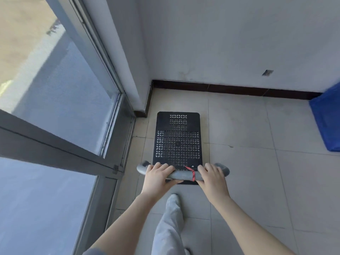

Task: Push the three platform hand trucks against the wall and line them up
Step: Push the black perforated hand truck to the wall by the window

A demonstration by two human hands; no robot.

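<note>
One platform hand truck with a black perforated deck stands on the tiled floor, pointing at the white wall ahead. A strip of bare floor separates its front edge from the dark baseboard. Its grey handle bar carries a red tie near the right side. My left hand grips the bar's left part and my right hand grips its right part. No other hand truck is in view.
A glass window wall with a grey frame runs along the left, ending at a white pillar. A blue object sits on the floor at the right by the wall. My leg and shoe are behind the truck.
</note>
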